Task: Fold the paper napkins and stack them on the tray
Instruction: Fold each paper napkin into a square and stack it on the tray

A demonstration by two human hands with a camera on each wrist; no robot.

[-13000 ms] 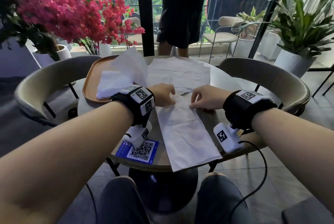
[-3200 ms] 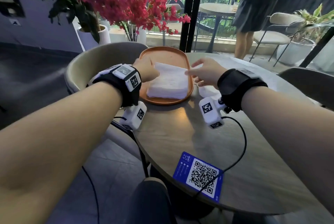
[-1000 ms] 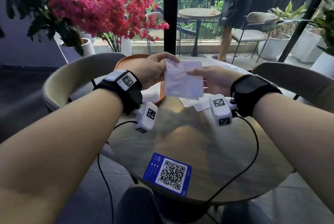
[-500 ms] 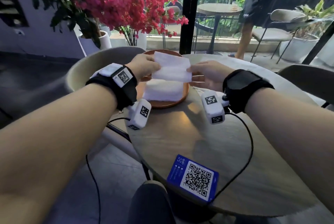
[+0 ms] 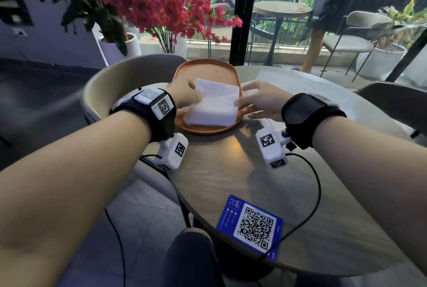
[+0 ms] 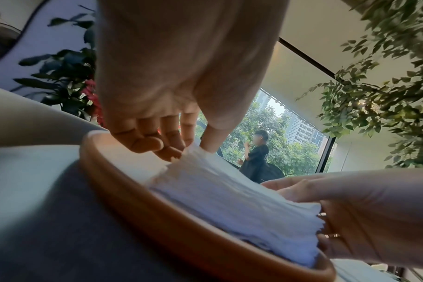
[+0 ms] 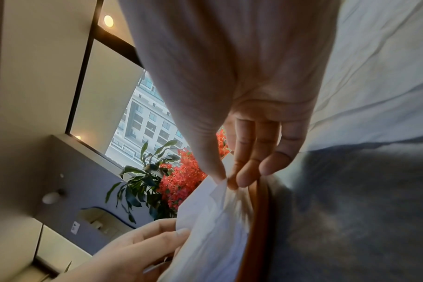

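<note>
Both hands pinched the folded napkin (image 5: 218,95) flat atop the stack (image 5: 211,116) on the tray (image 5: 203,70): left hand (image 5: 184,95) on its left edge, right hand (image 5: 260,101) on its right.

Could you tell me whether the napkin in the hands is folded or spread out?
Folded: the top napkin is a small rectangle matching the stack on the tray.

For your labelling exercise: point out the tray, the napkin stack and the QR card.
tray (image 5: 203,71): head view, bare far floor of the tray.
napkin stack (image 5: 213,107): head view, top sheet, middle.
QR card (image 5: 250,225): head view, its printed face.
</note>
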